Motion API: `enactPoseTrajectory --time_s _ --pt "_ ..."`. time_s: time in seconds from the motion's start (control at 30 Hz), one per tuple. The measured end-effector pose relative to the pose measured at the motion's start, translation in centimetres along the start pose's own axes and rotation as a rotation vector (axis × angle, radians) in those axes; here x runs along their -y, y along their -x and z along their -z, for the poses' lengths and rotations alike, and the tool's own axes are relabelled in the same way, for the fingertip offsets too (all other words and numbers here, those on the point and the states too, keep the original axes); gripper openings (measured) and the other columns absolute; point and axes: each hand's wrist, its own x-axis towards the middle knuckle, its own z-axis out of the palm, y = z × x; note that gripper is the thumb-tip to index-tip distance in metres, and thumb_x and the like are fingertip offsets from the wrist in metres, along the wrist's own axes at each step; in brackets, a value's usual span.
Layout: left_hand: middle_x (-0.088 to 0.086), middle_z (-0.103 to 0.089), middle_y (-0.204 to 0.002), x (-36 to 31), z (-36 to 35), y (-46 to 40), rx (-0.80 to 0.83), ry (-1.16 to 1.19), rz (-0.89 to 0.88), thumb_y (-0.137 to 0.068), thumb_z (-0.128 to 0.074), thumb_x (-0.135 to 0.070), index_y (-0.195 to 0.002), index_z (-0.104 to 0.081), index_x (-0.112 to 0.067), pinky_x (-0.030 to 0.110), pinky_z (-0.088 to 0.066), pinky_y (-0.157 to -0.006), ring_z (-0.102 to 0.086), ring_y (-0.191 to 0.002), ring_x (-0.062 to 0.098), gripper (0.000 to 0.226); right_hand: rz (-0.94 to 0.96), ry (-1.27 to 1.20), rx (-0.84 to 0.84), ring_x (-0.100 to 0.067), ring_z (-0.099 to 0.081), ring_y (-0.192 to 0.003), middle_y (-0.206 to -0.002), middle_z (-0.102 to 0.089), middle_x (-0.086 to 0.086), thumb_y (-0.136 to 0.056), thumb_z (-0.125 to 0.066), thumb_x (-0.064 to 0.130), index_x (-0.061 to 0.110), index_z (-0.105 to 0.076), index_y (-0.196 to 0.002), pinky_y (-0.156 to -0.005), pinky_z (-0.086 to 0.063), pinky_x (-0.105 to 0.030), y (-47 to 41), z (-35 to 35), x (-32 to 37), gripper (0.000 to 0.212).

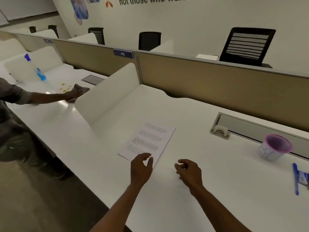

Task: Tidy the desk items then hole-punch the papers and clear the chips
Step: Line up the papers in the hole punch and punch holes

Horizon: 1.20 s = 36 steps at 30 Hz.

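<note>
Papers are the thing to be handled, and they are met first by the fingers of the left hand: these are loosely spread and curled, with the tips over the near corner of the sheets, though whether they press on the paper or hover just above it cannot be told. Nothing is pinched. The right hand is held just beside the papers' near right edge, apart from them, its fingers half curled and empty.

The papers lie flat on the white bench as a thin, squared stack, turned at an angle. Such a stack is judged to be light and limp, and apt to slide on the smooth top and to fan out if pushed from one side. It would best be gripped at a near corner or along the near edge, thumb above and fingers beneath, with the other hand steadying the opposite edge.

Well to the right of the papers a purple-rimmed cup stands, and nearer the bench's front on that side a blue pen lies. No hole punch can be made out with certainty.
</note>
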Motion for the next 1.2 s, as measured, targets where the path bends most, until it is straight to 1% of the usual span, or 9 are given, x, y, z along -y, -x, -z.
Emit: enactPoseTrajectory --time_s 0.13,0.23,0.33,0.53,0.6,0.73,0.83,1.03,1.2 --pt "0.001 -0.072 -0.101 2.0 2.5 -5.3 -0.044 -0.032 0.092 -0.085 -0.073 -0.017 -0.101 -0.073 -0.011 0.037 -0.057 -0.083 -0.068 -0.093 0.018 0.017 -0.05 0.039 0.011 -0.016 -0.07 -0.082 -0.086 -0.071 0.006 -0.079 -0.074 0.035 0.023 -0.066 -0.109 -0.079 -0.059 -0.038 -2.5 -4.0 2.8 0.034" --pt "0.007 -0.07 -0.111 3.1 3.7 -9.0 -0.012 -0.165 0.11 -0.087 -0.069 -0.018 -0.111 -0.07 -0.011 0.025 -0.048 -0.087 -0.065 -0.102 0.022 0.025 -0.119 0.06 0.02 -0.02 -0.069 -0.089 -0.094 -0.071 0.002 -0.077 -0.073 0.039 0.019 -0.063 -0.119 -0.086 -0.058 -0.039 -4.6 -6.4 3.8 0.047" --pt "0.01 -0.064 -0.122 4.3 3.9 -12.4 0.062 -0.263 0.149 -0.09 -0.066 -0.022 -0.124 -0.063 -0.012 0.03 -0.044 -0.095 -0.06 -0.114 0.026 0.035 -0.19 0.083 -0.024 -0.021 -0.067 -0.1 -0.106 -0.071 -0.003 -0.078 -0.073 0.039 0.015 -0.061 -0.124 -0.092 -0.055 -0.039 -6.2 -8.3 4.1 0.053" --pt "0.013 -0.057 -0.132 6.9 2.9 -16.0 0.213 -0.459 0.186 -0.091 -0.061 -0.034 -0.138 -0.052 -0.013 0.043 -0.043 -0.104 -0.051 -0.124 0.032 0.052 -0.262 0.147 -0.151 -0.023 -0.062 -0.111 -0.12 -0.066 -0.005 -0.081 -0.073 0.034 0.014 -0.062 -0.123 -0.096 -0.052 -0.036 -7.7 -9.9 4.6 0.048" --pt "0.013 -0.056 -0.13 7.0 2.7 -16.2 0.197 -0.485 0.185 -0.09 -0.062 -0.035 -0.137 -0.052 -0.012 0.045 -0.044 -0.101 -0.05 -0.122 0.033 0.053 -0.262 0.17 -0.168 -0.023 -0.064 -0.108 -0.116 -0.068 -0.006 -0.08 -0.073 0.032 0.012 -0.065 -0.118 -0.094 -0.053 -0.037 -8.0 -10.4 4.7 0.044" --pt "0.015 -0.055 -0.13 7.1 2.5 -16.6 0.184 -0.473 0.212 -0.088 -0.065 -0.037 -0.138 -0.05 -0.011 0.047 -0.043 -0.1 -0.049 -0.122 0.034 0.059 -0.241 0.215 -0.183 -0.023 -0.067 -0.092 -0.086 -0.068 -0.002 -0.08 -0.073 0.022 0.008 -0.072 -0.09 -0.082 -0.056 -0.033 -8.1 -11.2 5.5 0.017" --pt "0.016 -0.053 -0.133 7.2 2.6 -17.1 0.182 -0.455 0.26 -0.086 -0.066 -0.04 -0.139 -0.049 -0.011 0.05 -0.042 -0.102 -0.048 -0.125 0.036 0.063 -0.262 0.198 -0.209 -0.022 -0.068 -0.094 -0.092 -0.072 -0.002 -0.079 -0.072 0.018 0.012 -0.074 -0.093 -0.082 -0.054 -0.029 -8.2 -11.5 5.6 0.015" --pt "0.014 -0.064 -0.127 7.6 2.7 -17.8 0.166 -0.303 0.302 -0.085 -0.07 -0.036 -0.129 -0.06 -0.008 0.046 -0.046 -0.103 -0.057 -0.119 0.034 0.052 -0.302 0.157 -0.271 -0.021 -0.069 -0.091 -0.097 -0.074 -0.002 -0.078 -0.068 0.01 0.018 -0.073 -0.098 -0.081 -0.056 -0.029 -8.5 -11.8 5.2 0.022" --pt "0.016 -0.07 -0.114 7.1 3.1 -18.0 0.155 -0.248 0.265 -0.09 -0.065 -0.019 -0.116 -0.066 -0.003 0.036 -0.051 -0.092 -0.065 -0.103 0.033 0.03 -0.321 0.136 -0.303 -0.022 -0.069 -0.091 -0.096 -0.073 -0.002 -0.078 -0.067 0.01 0.019 -0.073 -0.096 -0.079 -0.054 -0.027 -8.4 -12.0 5.3 0.021"
